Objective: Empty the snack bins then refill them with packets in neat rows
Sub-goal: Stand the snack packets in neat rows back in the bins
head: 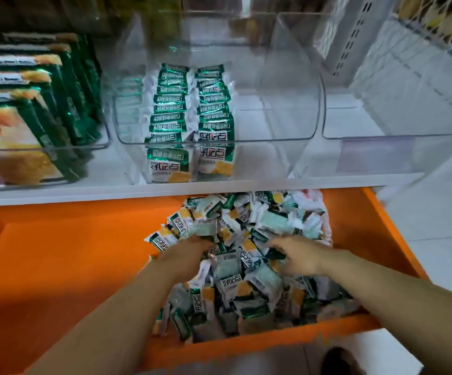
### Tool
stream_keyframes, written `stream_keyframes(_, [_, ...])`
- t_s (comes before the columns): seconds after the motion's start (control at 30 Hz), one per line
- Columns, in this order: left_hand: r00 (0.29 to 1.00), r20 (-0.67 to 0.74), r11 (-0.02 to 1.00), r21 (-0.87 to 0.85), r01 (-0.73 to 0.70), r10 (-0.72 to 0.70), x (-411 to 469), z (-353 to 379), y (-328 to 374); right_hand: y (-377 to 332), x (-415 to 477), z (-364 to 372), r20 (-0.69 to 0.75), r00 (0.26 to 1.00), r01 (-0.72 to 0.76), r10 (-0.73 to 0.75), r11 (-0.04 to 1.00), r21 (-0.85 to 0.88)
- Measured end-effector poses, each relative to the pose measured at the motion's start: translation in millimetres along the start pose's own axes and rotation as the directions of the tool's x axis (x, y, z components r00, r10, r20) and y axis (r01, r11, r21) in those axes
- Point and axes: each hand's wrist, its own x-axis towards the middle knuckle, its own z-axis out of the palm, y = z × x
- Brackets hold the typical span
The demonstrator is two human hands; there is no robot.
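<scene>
A heap of small green, white and yellow snack packets [246, 266] fills the right part of an orange drawer [57, 253] below the shelf. My left hand [185, 255] reaches into the heap's left side, its fingers buried among packets. My right hand [297, 255] reaches in from the right, fingertips down among the packets; what they hold is hidden. On the white shelf above, the middle clear bin [273, 139] holds two neat rows of the same packets [189, 117] along its left half, with its right half bare.
A clear bin [89, 144] at the left holds larger green and yellow packs standing in a row. Another clear bin [381, 131] at the right holds nothing. The white shelf edge [111, 193] overhangs the drawer's back. Pale floor tiles lie to the right.
</scene>
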Motion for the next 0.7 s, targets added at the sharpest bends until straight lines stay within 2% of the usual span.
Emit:
stream_keyframes(0.17, [0.997, 0.067, 0.982, 0.184, 0.033, -0.046, 18.3, 12.2, -21.2, -10.3, 25.1, 19.8, 0.097, 0.995, 0.025, -0.016, 0.996, -0.089])
stream_keyframes(0.3, [0.993, 0.105, 0.974, 0.222, 0.033, -0.057, 27.3, 19.5, -25.1, -11.7, 31.5, 24.4, 0.130, 0.991, 0.064, -0.039, 0.980, -0.189])
stream_keyframes(0.47, [0.999, 0.041, 0.943, 0.333, 0.003, -0.018, 33.2, 21.8, -24.0, -15.3, 30.5, 25.0, 0.157, 0.986, 0.102, -0.059, 0.956, -0.276])
stream_keyframes(0.53, [1.000, 0.020, 0.942, 0.336, 0.015, -0.023, 32.3, 19.7, -25.6, -14.6, 31.4, 25.4, 0.140, 0.987, 0.117, -0.084, 0.962, -0.247])
stream_keyframes(0.6, [1.000, 0.026, 0.954, 0.298, 0.008, -0.016, 29.7, 17.6, -27.7, -12.0, 31.4, 25.5, 0.073, 0.992, 0.108, -0.098, 0.984, -0.143])
stream_keyframes(0.7, [0.998, 0.005, 0.993, 0.102, 0.061, -0.062, 20.8, 10.9, -28.0, -11.5, 22.6, 17.5, -0.121, 0.985, 0.130, -0.123, 0.990, 0.054])
